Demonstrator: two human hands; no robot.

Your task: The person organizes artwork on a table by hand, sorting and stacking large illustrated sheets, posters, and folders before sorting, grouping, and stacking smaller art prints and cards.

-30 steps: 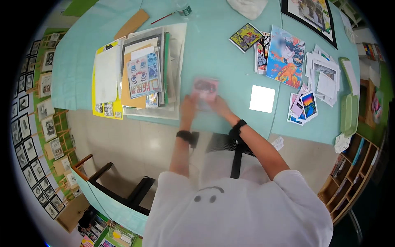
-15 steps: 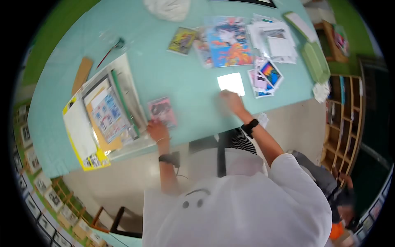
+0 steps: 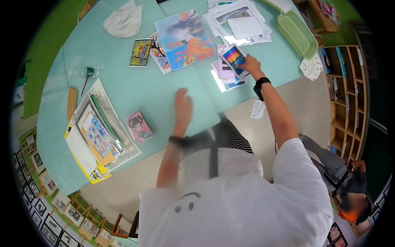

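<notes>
Table (image 3: pixel 160 103), lg., pale teal: bearing all items below.
Stack of art sheets (image 3: pixel 98 136), mixed: lying at table's L, nr. edge.
White papers (image 3: pixel 247 26), loose pile: spreading at far R, some printed.
Blue-and-orange pic. (image 3: pixel 187 41): lying L of pile, partly covering a tree pic. (image 3: pixel 159 53).
Green tray (image 3: pixel 297 35), oblong: sitting R of papers.
White cloth (image 3: pixel 123 20), crumpled: lying far L of pics.
L hand (image 3: pixel 183 108), blurred: hovering over table w/ fingers loosely extended, holding nothing.
R hand (image 3: pixel 252 66): fingers touching R edge of rainbow-colored card; whether pinching or only pressing, can't tell.
Pink box (image 3: pixel 140 126), w/ drawn figure: resting btwn. sheet stack & L hand, apart from both.
Clear bottle (image 3: pixel 90 72): lying on side beyond stack.
Yellow pic. (image 3: pixel 140 52), dark border: lying just beside tree pic.
Rainbow-colored card (image 3: pixel 233 59), white border: overlapping pink card (image 3: pixel 225 70), just below white papers.
</notes>
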